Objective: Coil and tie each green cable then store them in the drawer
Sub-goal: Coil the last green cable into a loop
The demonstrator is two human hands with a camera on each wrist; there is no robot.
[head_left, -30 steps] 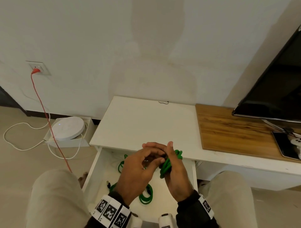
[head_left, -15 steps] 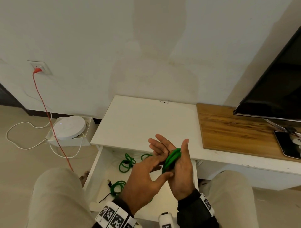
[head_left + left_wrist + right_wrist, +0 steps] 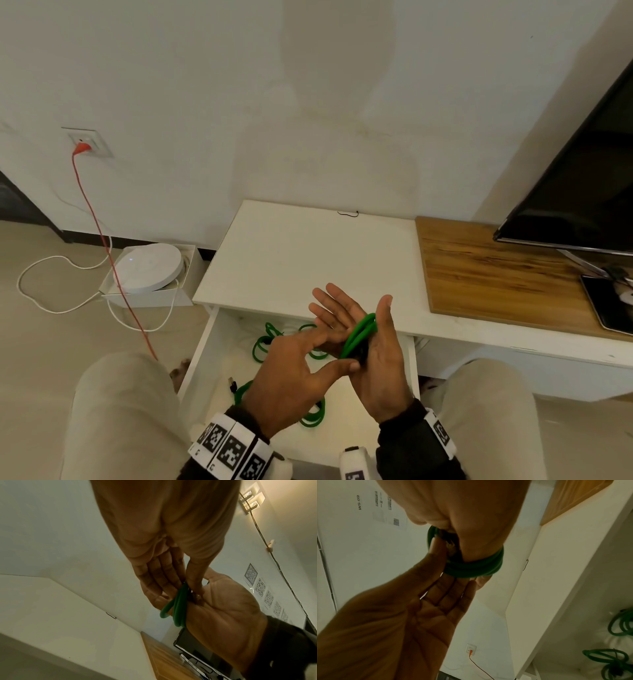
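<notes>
A coiled green cable (image 3: 359,334) hangs in the crook of my right hand (image 3: 380,359), looped round the base of its straight thumb. The fingers of that hand are spread and straight. My left hand (image 3: 294,373) lies flat against the right palm, its thumb pressing the coil's dark connector end. The same coil (image 3: 471,568) shows round the thumb in the right wrist view, and between both hands (image 3: 179,608) in the left wrist view. Below the hands the white drawer (image 3: 202,346) stands pulled out. It holds two other green coils (image 3: 262,346) (image 3: 311,419).
A short black tie (image 3: 347,214) lies at the back of the white cabinet top (image 3: 301,253). A wooden top (image 3: 496,274), a TV (image 3: 582,171) and a phone (image 3: 609,305) are to the right. An orange cord (image 3: 102,240) and a white round device (image 3: 147,267) are on the floor to the left.
Both hands were curled round the coil a second ago. Their fingers have since straightened, leaving the coil in the crook of the right thumb with the left thumb on it.
</notes>
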